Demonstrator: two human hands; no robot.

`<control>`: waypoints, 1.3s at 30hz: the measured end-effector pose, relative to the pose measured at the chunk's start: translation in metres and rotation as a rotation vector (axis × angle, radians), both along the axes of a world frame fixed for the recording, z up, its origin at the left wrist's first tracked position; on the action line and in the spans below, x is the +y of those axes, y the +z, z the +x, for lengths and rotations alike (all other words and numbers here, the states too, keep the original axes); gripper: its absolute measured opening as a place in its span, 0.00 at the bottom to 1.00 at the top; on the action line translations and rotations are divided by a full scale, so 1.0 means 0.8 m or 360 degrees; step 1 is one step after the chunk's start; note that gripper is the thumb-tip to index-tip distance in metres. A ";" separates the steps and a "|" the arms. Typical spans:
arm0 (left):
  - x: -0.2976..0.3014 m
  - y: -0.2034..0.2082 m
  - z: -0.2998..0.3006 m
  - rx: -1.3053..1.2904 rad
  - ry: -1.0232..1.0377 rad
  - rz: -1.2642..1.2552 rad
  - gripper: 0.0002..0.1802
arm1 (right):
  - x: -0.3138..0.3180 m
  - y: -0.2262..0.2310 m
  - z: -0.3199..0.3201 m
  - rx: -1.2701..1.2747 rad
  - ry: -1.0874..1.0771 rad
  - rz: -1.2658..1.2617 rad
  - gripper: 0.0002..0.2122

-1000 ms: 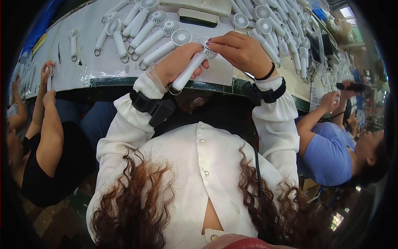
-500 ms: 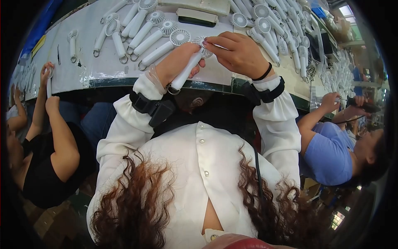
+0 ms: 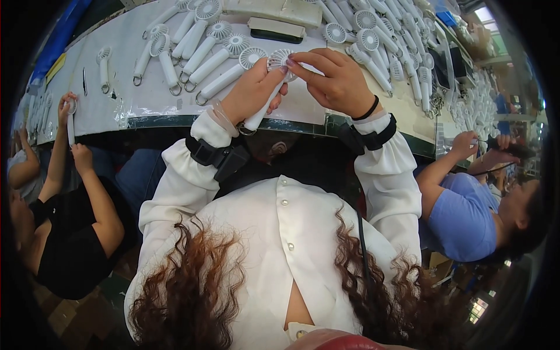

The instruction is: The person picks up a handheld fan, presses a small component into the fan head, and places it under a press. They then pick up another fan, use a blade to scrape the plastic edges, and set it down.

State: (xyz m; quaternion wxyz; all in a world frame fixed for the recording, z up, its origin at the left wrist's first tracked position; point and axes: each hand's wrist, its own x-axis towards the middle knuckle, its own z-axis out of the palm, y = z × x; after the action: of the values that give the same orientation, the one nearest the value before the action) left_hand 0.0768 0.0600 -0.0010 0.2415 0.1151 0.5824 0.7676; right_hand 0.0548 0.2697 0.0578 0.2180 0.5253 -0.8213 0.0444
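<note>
My left hand (image 3: 252, 92) is closed around a white handheld fan (image 3: 263, 109) near its neck, thumb resting against the lower part of the round grille. The fan is tilted, its head up and to the right, its handle end with a dark ring pointing down toward me. At the right rim of the grille, thumb and index finger of my right hand (image 3: 338, 81) are pinched together. Whether they grip the rim or some small piece cannot be seen. Just left of the held fan lies another white fan (image 3: 224, 80) on the table.
Several more fans (image 3: 198, 58) lie left of my hands, and a dense pile of fans (image 3: 379, 44) is on the right. A dark-sided block (image 3: 277, 30) sits ahead. Co-workers in black (image 3: 76, 233) and blue (image 3: 461, 216) sit on either side. The table's front edge (image 3: 175, 121) runs below my wrists.
More of the held fan's grille shows now, as my right fingers have drawn back to its right rim. The left co-worker's lower hand has shifted slightly down.
</note>
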 end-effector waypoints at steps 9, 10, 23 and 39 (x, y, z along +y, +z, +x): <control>0.000 0.001 0.001 0.0023 0.0034 0.0007 0.09 | -0.007 -0.009 0.009 0.0130 -0.0100 0.0014 0.23; 0.000 0.001 0.001 0.0013 0.0033 0.0020 0.09 | -0.007 -0.009 0.009 0.0131 -0.0101 0.0014 0.23; 0.004 -0.013 0.000 0.0079 0.0141 -0.0038 0.09 | -0.012 -0.021 0.018 -0.0143 -0.0137 -0.0387 0.20; 0.009 -0.013 -0.001 0.0356 0.0160 -0.0093 0.11 | -0.028 -0.031 0.000 -0.2197 -0.0336 -0.1372 0.18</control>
State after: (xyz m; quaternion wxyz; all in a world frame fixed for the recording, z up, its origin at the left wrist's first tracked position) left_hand 0.0763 0.0674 -0.0115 0.1395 0.1635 0.6327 0.7439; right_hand 0.0549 0.2474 0.0327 -0.1506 0.1697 -0.7266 0.6485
